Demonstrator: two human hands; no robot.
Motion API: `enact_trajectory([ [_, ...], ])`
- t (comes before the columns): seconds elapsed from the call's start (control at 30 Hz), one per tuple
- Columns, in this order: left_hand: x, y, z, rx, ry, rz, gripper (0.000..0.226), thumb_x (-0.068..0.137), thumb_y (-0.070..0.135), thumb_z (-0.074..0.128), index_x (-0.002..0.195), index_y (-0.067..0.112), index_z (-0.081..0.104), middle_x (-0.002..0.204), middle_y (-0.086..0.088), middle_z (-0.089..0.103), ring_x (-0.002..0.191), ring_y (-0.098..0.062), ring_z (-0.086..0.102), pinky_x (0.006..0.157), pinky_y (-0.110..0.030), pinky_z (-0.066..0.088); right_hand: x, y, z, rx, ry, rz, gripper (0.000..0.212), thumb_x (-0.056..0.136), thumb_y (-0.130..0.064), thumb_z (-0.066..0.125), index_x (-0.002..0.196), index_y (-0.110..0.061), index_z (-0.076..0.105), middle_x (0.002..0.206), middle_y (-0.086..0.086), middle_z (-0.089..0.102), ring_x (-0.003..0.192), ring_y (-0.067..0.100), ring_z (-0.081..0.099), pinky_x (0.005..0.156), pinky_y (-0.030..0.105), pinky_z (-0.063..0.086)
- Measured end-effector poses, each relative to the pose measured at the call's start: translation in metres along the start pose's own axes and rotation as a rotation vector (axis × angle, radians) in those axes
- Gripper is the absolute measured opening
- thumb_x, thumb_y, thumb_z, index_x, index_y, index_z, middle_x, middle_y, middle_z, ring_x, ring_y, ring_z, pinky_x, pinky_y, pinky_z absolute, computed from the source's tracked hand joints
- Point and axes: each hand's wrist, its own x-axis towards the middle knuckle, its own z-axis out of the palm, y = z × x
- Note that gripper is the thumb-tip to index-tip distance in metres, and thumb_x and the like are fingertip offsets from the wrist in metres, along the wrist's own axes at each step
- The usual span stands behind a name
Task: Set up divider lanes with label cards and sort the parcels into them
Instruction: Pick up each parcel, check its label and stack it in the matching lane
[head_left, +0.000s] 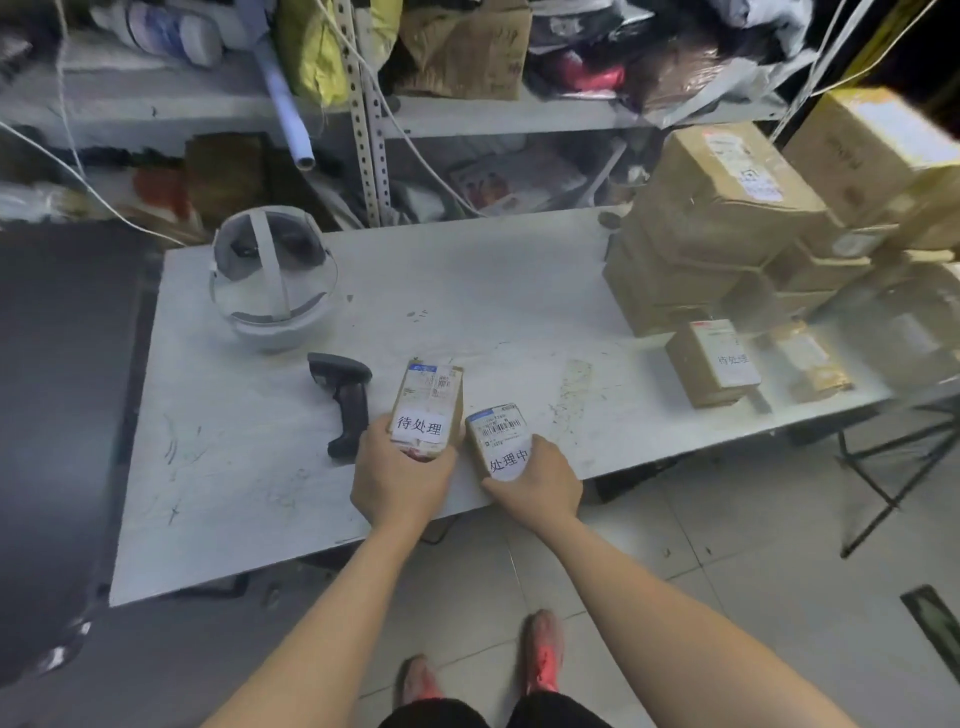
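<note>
My left hand (400, 480) grips the near end of a brown parcel (430, 400) that carries a white card reading 待处理. Beside it, my right hand (537, 480) holds a smaller brown parcel (496, 428) with a barcode label and a white card reading 处理中. Both parcels sit side by side near the front edge of the white table (467, 312). At the right, another small parcel (714, 361) with a 待处理 card lies in front of a stack of cardboard boxes (727, 234).
A black barcode scanner (345, 400) lies just left of my left hand. A white helmet (272, 283) sits upturned at the table's back left. Cluttered shelves (374, 119) stand behind the table. A folding stand's legs (893, 483) are on the tiled floor at right.
</note>
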Motion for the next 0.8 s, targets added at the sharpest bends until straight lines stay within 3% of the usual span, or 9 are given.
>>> enact_trajectory([
  [0.33, -0.022, 0.053, 0.026, 0.031, 0.028, 0.143, 0.073, 0.063, 0.048, 0.081, 0.126, 0.028, 0.050, 0.119, 0.005, 0.061, 0.104, -0.019, 0.060, 0.081, -0.038, 0.054, 0.004, 0.038, -0.058, 0.201, 0.051, 0.129, 0.057, 0.058, -0.056, 0.074, 0.102, -0.025, 0.056, 0.095, -0.008, 0.063, 0.084, 0.017, 0.057, 0.063, 0.028, 0.041],
  [0.53, -0.071, 0.113, 0.080, 0.049, 0.063, 0.186, 0.074, 0.064, 0.045, 0.082, 0.128, 0.024, 0.051, 0.120, 0.004, 0.060, 0.107, -0.021, 0.060, 0.083, -0.036, 0.051, 0.026, 0.097, -0.135, 0.296, 0.137, 0.091, 0.060, 0.048, -0.060, 0.069, 0.096, -0.026, 0.057, 0.092, -0.008, 0.066, 0.086, 0.019, 0.063, 0.068, 0.030, 0.050],
  [0.67, -0.114, 0.156, 0.124, 0.051, 0.089, 0.204, 0.077, 0.063, 0.049, 0.081, 0.128, 0.026, 0.049, 0.121, 0.003, 0.061, 0.106, -0.021, 0.060, 0.084, -0.041, 0.055, 0.042, 0.152, -0.199, 0.285, 0.185, 0.028, 0.048, 0.058, -0.051, 0.076, 0.095, -0.028, 0.056, 0.089, -0.009, 0.062, 0.082, 0.017, 0.057, 0.065, 0.029, 0.041],
  [0.8, -0.152, 0.189, 0.167, 0.072, 0.104, 0.253, 0.077, 0.062, 0.050, 0.082, 0.128, 0.025, 0.049, 0.118, 0.002, 0.061, 0.103, -0.023, 0.061, 0.079, -0.044, 0.057, 0.057, 0.208, -0.251, 0.238, 0.257, -0.025, 0.058, 0.049, -0.056, 0.071, 0.097, -0.027, 0.056, 0.094, -0.007, 0.064, 0.090, 0.019, 0.062, 0.069, 0.032, 0.048],
])
